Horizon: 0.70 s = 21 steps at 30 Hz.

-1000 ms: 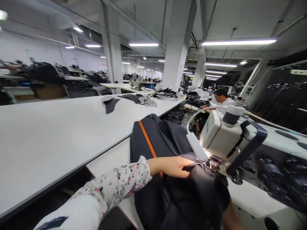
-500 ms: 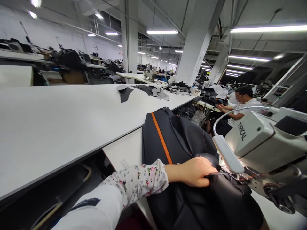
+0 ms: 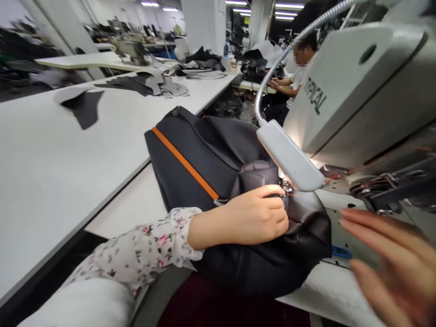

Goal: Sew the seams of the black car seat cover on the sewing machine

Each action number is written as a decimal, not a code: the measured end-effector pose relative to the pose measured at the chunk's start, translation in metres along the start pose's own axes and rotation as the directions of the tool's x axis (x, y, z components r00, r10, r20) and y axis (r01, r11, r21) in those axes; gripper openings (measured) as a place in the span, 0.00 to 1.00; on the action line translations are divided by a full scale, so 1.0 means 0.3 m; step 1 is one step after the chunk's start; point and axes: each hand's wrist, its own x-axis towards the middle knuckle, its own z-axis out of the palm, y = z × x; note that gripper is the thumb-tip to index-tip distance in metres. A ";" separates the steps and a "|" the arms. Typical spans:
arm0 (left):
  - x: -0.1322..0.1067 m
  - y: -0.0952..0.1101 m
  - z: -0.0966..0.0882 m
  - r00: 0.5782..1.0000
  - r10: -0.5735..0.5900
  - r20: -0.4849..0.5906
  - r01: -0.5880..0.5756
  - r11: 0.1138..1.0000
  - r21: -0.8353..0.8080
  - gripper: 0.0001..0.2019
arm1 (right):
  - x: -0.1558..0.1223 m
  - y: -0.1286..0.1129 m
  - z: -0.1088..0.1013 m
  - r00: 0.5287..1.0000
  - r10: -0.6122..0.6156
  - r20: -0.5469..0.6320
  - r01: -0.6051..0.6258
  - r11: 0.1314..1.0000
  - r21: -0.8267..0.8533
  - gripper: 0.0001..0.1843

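A black leather-look cover (image 3: pixel 184 150) with an orange stripe lies bunched under the head of a sewing machine (image 3: pixel 354 86). My left hand (image 3: pixel 255 215), in a floral sleeve, is closed with curled fingers on the cover, right beside the needle area. The machine's presser foot is partly hidden behind a white lamp (image 3: pixel 289 156) on a bendy metal neck. My right hand (image 3: pixel 391 259) is blurred at the right, fingers stretched out and apart, holding nothing. It is off the cover, near a small blue object (image 3: pixel 341 252) on the machine bed.
A long white table (image 3: pixel 68 168) runs along the left, with cut dark and grey pieces (image 3: pixel 146 84) on it. Further off, a co-worker (image 3: pixel 299 63) sits with both hands at dark material. Another sewing machine (image 3: pixel 131 49) stands in the background.
My view has swung right and down, closer to the machine. My right hand has come into sight at the right. My left hand still grips the cover, with its fingers now curled near the needle.
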 end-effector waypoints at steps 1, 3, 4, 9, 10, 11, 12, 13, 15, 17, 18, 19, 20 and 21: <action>0.001 -0.007 -0.005 1.000 -0.007 0.008 0.007 1.000 -0.025 0.13 | 0.032 -0.042 0.003 0.996 -0.064 0.055 0.062 0.997 0.047 0.32; 0.000 -0.032 -0.014 0.999 -0.012 0.042 0.016 0.994 -0.111 0.12 | 0.089 -0.113 0.035 0.976 -0.146 0.159 0.143 0.989 0.024 0.28; -0.002 -0.048 -0.018 0.998 -0.007 0.066 0.018 0.986 -0.166 0.12 | 0.106 -0.139 0.058 0.975 -0.140 0.172 0.144 0.989 -0.015 0.24; -0.006 -0.110 -0.040 0.984 0.050 0.173 0.017 0.930 -0.368 0.09 | 0.091 -0.176 0.129 0.991 -0.068 0.120 0.081 0.990 -0.112 0.18; -0.005 -0.112 -0.043 0.982 0.051 0.182 0.020 0.930 -0.368 0.10 | 0.083 -0.172 0.130 0.992 -0.066 0.112 0.078 0.991 -0.109 0.18; -0.004 -0.111 -0.045 0.982 0.046 0.186 0.025 0.933 -0.359 0.10 | 0.078 -0.167 0.129 0.992 -0.063 0.108 0.074 0.992 -0.104 0.18; -0.002 -0.106 -0.046 0.982 0.036 0.186 0.031 0.938 -0.346 0.10 | 0.075 -0.161 0.127 0.992 -0.062 0.108 0.072 0.993 -0.097 0.18; -0.001 -0.099 -0.045 0.982 0.026 0.187 0.038 0.943 -0.332 0.11 | 0.074 -0.155 0.125 0.992 -0.065 0.108 0.075 0.993 -0.088 0.18; -0.002 -0.084 -0.041 0.984 0.002 0.181 0.054 0.951 -0.303 0.12 | 0.075 -0.142 0.124 0.991 -0.077 0.111 0.086 0.993 -0.078 0.18; -0.004 -0.071 -0.036 0.985 -0.013 0.169 0.060 0.959 -0.278 0.13 | 0.076 -0.132 0.126 0.990 -0.081 0.115 0.090 0.993 -0.081 0.18; -0.005 -0.067 -0.034 0.987 -0.017 0.162 0.061 0.961 -0.269 0.13 | 0.077 -0.127 0.128 0.990 -0.080 0.117 0.090 0.992 -0.083 0.18; -0.006 -0.063 -0.033 0.988 -0.020 0.153 0.061 0.963 -0.263 0.14 | 0.077 -0.123 0.130 0.990 -0.076 0.120 0.086 0.993 -0.083 0.18; -0.007 -0.059 -0.033 0.990 -0.026 0.140 0.062 0.963 -0.261 0.15 | 0.076 -0.120 0.131 0.990 -0.071 0.124 0.082 0.993 -0.083 0.17; -0.006 -0.055 -0.035 0.991 -0.035 0.128 0.067 0.964 -0.259 0.15 | 0.076 -0.116 0.131 0.989 -0.071 0.128 0.081 0.993 -0.082 0.17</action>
